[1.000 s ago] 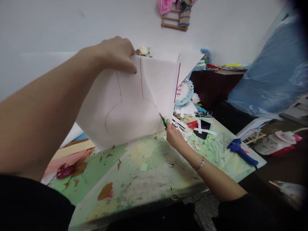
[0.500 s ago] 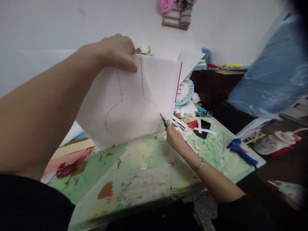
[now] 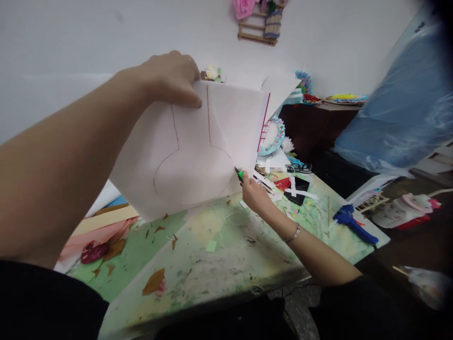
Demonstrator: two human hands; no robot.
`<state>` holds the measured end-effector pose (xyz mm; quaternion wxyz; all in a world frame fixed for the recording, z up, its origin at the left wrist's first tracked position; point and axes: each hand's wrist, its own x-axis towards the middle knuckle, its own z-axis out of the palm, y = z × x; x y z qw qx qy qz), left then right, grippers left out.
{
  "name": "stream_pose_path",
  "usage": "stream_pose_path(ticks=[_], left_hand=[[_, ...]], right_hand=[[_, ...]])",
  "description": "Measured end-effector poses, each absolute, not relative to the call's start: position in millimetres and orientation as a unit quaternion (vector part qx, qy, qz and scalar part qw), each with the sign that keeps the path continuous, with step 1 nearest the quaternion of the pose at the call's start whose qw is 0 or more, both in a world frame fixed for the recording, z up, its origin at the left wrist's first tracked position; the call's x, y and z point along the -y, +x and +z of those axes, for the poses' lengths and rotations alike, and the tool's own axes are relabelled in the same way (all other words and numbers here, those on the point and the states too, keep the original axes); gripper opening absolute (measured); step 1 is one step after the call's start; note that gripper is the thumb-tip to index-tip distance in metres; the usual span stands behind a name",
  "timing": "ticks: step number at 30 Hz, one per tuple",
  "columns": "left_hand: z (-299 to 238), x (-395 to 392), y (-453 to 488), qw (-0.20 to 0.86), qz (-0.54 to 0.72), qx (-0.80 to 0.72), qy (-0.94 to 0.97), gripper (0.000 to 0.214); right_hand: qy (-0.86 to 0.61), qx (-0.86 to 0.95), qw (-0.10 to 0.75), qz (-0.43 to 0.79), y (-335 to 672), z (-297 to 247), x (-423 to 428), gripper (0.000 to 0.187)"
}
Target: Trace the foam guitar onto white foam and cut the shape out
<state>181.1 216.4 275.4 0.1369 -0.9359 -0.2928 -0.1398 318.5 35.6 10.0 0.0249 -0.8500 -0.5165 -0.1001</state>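
Paper (image 3: 198, 174), outlined, not cut free: pinching its top with left hand (image 3: 173, 78), gripping blade (image 3: 237, 171) with right hand (image 3: 255, 193) at paper's lower right.

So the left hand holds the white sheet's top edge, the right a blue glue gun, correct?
No: the head view shows the right hand holding a green-marked tool; the blue glue gun lies on the table. The left hand does hold the white sheet by its top edge.
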Motion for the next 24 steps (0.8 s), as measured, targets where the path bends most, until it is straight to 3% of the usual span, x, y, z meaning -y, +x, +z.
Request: stream_pose_path(ticks=[5,24], left_hand=[[274,-215,181,0.203,-0.141,0.279,-0.928,0.03],[269,-212,176,0.224,-0.158,0.258,-0.927,0.049]], right_hand=[[-0.848,0.52,0.031,-0.095,318,10,-35,0.053],[-0.86,0.508,0.048,-0.016,323,-26,-30,0.052]])
